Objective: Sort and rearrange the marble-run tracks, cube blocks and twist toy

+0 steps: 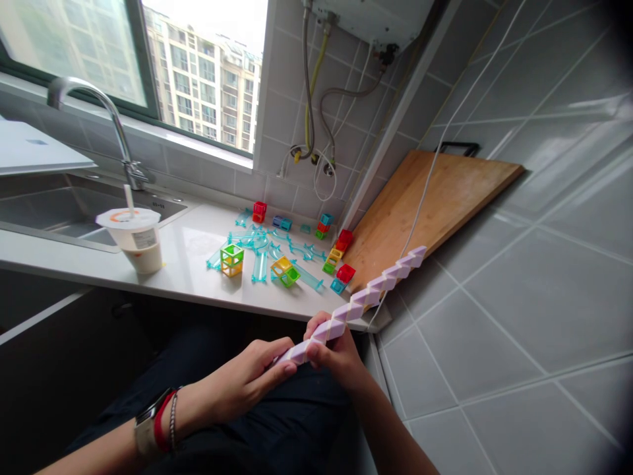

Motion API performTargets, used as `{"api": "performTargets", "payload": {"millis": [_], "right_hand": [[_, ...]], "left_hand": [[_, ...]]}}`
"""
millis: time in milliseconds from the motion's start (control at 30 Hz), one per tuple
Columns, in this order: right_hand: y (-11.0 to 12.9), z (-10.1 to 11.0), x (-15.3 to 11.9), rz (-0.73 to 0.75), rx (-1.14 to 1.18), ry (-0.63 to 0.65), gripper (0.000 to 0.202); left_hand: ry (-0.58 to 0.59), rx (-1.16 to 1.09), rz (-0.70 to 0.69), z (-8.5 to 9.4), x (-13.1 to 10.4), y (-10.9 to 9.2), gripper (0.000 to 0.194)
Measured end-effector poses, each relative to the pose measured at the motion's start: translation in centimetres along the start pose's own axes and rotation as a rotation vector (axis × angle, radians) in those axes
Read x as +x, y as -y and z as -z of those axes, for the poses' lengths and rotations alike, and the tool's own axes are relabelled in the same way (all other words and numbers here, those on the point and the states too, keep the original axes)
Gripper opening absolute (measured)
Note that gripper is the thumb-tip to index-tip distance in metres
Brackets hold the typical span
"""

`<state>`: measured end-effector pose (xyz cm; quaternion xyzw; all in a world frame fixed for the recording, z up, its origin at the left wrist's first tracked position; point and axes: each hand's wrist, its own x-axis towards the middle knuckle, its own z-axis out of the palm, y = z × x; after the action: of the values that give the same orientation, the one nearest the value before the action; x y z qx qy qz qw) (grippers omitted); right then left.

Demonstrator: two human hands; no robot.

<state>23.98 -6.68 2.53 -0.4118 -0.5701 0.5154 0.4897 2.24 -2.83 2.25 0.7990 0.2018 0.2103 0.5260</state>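
Note:
A long lilac zigzag stick [366,300] with pale seams slants up to the right above the lap, its far end in front of the wooden board. My left hand [252,373], with a watch and bracelets at the wrist, is closed round its lower end. Just beyond, my right hand [333,349] grips the stick with the thumb on the near side and fingers behind. Behind the hands, on the white counter [188,290], lie clear teal track pieces [260,264], a green and yellow cube frame [232,260] and a yellow and green pair [285,271].
A lidded cup with a straw [141,247] stands by the sink [74,204] and faucet [111,109]. A wooden board [420,204] leans on the right wall, a white cable [435,155] crossing it. More coloured cube frames [337,251] stand near the board.

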Motion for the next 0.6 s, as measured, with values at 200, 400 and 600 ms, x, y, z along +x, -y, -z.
{"api": "performTargets", "payload": {"millis": [200, 400, 600], "right_hand": [[-0.2, -0.9, 0.4, -0.017, 0.089, 0.019, 0.042], [0.3, -1.3, 0.1, 0.045, -0.144, -0.13, 0.034], [-0.8, -2.9, -0.2, 0.123, -0.324, -0.361, 0.035]], "left_hand": [[0.039, -0.251, 0.169, -1.0, 0.0, -0.3, 0.046], [-0.051, -0.228, 0.254, -1.4, 0.2, 0.4, 0.049], [-0.259, 0.25, 0.218, -1.4, 0.7, 0.6, 0.041]]}}
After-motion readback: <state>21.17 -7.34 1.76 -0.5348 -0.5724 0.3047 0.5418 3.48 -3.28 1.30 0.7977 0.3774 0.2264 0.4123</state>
